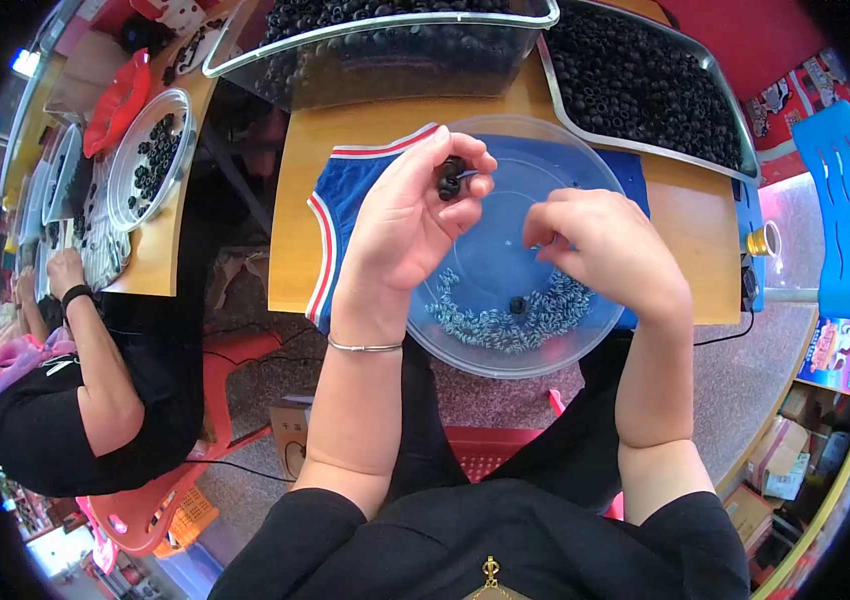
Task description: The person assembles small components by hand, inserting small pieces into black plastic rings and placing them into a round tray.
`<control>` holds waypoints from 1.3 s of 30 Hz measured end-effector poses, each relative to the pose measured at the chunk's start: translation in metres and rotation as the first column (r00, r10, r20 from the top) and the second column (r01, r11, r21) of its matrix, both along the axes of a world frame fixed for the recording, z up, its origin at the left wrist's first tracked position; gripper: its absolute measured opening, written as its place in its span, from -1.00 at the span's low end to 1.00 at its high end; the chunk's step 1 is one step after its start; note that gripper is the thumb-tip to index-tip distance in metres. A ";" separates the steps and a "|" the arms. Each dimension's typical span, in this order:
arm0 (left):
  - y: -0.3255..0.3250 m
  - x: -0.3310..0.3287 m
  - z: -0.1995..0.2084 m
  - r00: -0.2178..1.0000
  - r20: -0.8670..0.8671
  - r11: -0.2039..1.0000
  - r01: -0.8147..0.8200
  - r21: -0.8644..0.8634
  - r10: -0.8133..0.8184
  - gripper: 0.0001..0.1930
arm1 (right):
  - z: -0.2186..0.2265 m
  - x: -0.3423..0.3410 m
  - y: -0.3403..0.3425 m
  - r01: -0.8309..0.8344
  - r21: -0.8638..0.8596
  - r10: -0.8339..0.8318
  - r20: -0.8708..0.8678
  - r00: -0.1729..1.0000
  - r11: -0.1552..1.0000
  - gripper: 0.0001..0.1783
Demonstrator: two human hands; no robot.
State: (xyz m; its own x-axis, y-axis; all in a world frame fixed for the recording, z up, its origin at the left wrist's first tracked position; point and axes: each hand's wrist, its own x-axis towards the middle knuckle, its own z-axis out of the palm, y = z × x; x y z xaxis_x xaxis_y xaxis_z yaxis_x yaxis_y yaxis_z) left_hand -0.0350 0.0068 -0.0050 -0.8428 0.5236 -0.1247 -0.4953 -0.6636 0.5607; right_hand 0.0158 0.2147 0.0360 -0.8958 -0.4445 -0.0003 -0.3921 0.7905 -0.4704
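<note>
My left hand (400, 205) is raised over the left part of a clear round plastic tray (513, 372). Its curled fingers hold small black ring-shaped parts (450, 180); a thin pale piece shows beside them. My right hand (605, 240) hangs over the tray's right side, fingertips pinched together. Whatever may be between them is too small or hidden to tell. Many tiny pale metal pieces (510, 328), like small springs or clips, lie in a curved band along the tray's near side. A single black ring (517, 305) rests among them.
A clear bin (385, 75) and a metal tray (650, 85), both full of black parts, stand at the back. Blue cloth (340, 190) lies under the round tray. At left, a co-worker's hand (67, 270) is near a bowl (180, 150) of black parts. A blue chair (840, 210) stands right.
</note>
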 end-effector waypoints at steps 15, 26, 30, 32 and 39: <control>-0.001 0.001 -0.002 0.994 -0.112 0.994 -0.028 -0.107 0.015 -0.72 | -0.004 0.003 -0.023 -0.081 0.069 0.076 0.070 0.995 0.994 -0.88; 0.007 0.010 -0.001 0.944 -0.299 0.971 0.073 -0.227 -0.141 -0.76 | 0.015 -0.010 -0.016 -0.005 -0.471 -0.146 -0.286 0.947 0.882 -0.73; 0.005 0.009 0.003 0.972 -0.218 0.970 0.033 -0.242 -0.087 -0.79 | 0.015 -0.011 -0.001 0.140 -0.366 -0.150 -0.001 0.989 0.920 -0.73; 0.005 0.008 0.001 0.970 -0.240 0.976 -0.015 -0.215 -0.038 -0.81 | 0.005 -0.011 0.003 0.162 -0.248 -0.144 0.089 0.986 0.955 -0.73; 0.001 0.005 0.002 0.970 -0.242 0.987 -0.028 -0.157 -0.010 -0.79 | -0.009 -0.009 -0.009 0.049 0.156 -0.062 0.082 0.995 0.987 -0.79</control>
